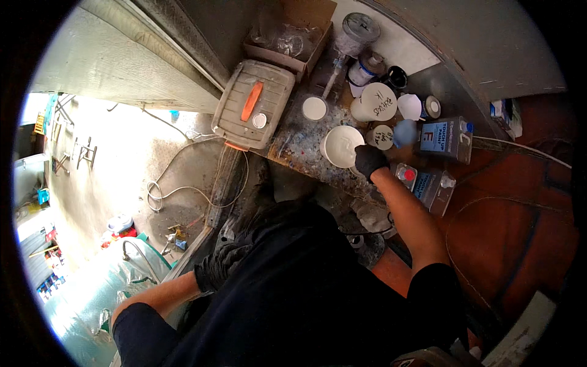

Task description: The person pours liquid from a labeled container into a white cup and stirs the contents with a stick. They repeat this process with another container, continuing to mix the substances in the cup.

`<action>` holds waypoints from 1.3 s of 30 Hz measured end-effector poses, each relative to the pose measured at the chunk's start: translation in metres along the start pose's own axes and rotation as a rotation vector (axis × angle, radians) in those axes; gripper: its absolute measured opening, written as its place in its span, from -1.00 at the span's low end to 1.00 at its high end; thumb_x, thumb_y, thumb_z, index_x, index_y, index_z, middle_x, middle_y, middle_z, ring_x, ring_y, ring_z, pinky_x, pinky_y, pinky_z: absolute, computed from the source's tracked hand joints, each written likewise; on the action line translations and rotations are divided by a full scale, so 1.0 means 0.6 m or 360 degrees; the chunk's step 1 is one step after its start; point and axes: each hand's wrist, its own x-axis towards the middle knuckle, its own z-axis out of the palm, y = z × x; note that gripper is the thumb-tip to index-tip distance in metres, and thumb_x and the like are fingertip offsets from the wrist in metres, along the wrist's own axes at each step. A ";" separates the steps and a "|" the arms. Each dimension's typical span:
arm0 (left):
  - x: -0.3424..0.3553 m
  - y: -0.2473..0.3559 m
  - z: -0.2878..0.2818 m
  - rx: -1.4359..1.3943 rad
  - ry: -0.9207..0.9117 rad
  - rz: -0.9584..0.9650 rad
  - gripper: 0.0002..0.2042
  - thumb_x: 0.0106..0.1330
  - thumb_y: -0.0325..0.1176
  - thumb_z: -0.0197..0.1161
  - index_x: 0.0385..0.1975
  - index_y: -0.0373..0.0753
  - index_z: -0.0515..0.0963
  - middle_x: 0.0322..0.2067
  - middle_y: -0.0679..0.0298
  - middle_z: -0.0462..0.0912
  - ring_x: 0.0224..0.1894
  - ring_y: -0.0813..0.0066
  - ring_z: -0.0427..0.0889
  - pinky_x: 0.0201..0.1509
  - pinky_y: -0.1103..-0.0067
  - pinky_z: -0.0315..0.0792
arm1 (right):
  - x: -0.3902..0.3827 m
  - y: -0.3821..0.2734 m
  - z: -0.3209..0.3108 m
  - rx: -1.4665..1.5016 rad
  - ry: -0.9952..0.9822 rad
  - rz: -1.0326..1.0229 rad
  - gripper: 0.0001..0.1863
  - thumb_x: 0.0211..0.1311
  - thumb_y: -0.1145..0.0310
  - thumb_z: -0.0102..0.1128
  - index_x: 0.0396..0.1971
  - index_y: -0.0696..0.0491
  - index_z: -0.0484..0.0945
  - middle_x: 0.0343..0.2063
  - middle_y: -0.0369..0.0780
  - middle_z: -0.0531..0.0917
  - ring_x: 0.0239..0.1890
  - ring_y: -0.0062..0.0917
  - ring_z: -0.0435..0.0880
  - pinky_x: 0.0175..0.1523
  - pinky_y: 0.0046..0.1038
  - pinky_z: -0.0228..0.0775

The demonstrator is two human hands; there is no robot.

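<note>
A white tub (333,142) with pale liquid in it stands near the front edge of a paint-spattered bench (292,142). My right hand (371,163), in a black glove, is closed at the tub's right rim. What its fingers hold there is hidden. My left hand (218,269), also gloved in black, hangs by my left side, away from the bench. Its fingers are too dark and partly covered to make out. Just behind the tub are a small cup of white paint (314,109) and a lidded white tub (374,103) with handwriting on it.
A grey storage box (272,98) with an orange handle sits left on the bench, a cardboard box (306,27) behind it. Tins (367,66) and a spray gun (335,74) stand at the back. Clear jugs (449,139) are at right. A hose (160,189) loops across the floor.
</note>
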 end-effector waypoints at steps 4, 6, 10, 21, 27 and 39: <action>-0.002 -0.006 0.000 -0.0091 -0.0019 0.0010 -0.53 0.27 -0.20 0.13 0.10 -0.33 0.30 0.08 -0.10 0.36 0.11 -0.03 0.37 0.23 0.20 0.25 | 0.013 -0.031 -0.022 0.0079 0.0141 -0.0020 -0.78 0.18 0.26 0.01 -0.42 0.02 0.62 -0.42 0.01 0.66 -0.33 -0.08 0.66 -0.22 -0.06 0.48; -0.009 -0.011 0.007 -0.0038 -0.0016 0.0063 -0.52 0.28 -0.19 0.11 0.12 -0.33 0.28 0.09 -0.09 0.36 0.11 -0.03 0.37 0.22 0.20 0.26 | 0.027 -0.017 -0.031 0.0079 0.0436 0.0049 -0.77 0.18 0.25 0.01 -0.41 0.03 0.62 -0.42 0.01 0.66 -0.34 -0.08 0.66 -0.22 -0.06 0.48; -0.029 -0.026 0.026 0.0050 0.0005 0.0138 -0.52 0.30 -0.17 0.08 0.13 -0.33 0.27 0.08 -0.07 0.35 0.10 -0.03 0.38 0.21 0.20 0.27 | 0.012 0.004 -0.022 -0.0022 0.0069 0.0175 -0.77 0.16 0.28 0.03 -0.40 0.05 0.64 -0.44 -0.02 0.66 -0.31 -0.12 0.67 -0.20 -0.10 0.49; -0.020 -0.012 0.009 -0.0099 -0.0029 0.0045 -0.55 0.25 -0.22 0.12 0.08 -0.33 0.32 0.07 -0.11 0.37 0.08 -0.05 0.40 0.18 0.17 0.30 | 0.011 -0.026 -0.029 -0.0107 0.0078 0.0151 -0.78 0.14 0.25 0.06 -0.34 -0.01 0.63 -0.41 -0.06 0.67 -0.30 -0.12 0.66 -0.21 -0.11 0.49; -0.007 -0.005 -0.003 -0.0055 -0.0032 0.0073 -0.58 0.24 -0.29 0.13 0.06 -0.33 0.33 0.04 -0.11 0.38 0.05 -0.04 0.43 0.17 0.18 0.32 | 0.036 -0.023 -0.033 0.0039 0.0252 0.0035 -0.80 0.14 0.24 0.05 -0.42 0.01 0.60 -0.39 -0.07 0.67 -0.27 -0.15 0.67 -0.21 -0.07 0.49; -0.010 -0.016 0.010 -0.0136 -0.0018 0.0065 -0.58 0.24 -0.29 0.17 0.06 -0.33 0.36 0.04 -0.12 0.39 0.03 -0.07 0.42 0.15 0.17 0.32 | 0.026 -0.016 -0.029 0.0104 0.0377 0.0189 -0.77 0.18 0.29 0.01 -0.34 0.06 0.61 -0.38 -0.01 0.66 -0.27 -0.08 0.65 -0.18 -0.10 0.49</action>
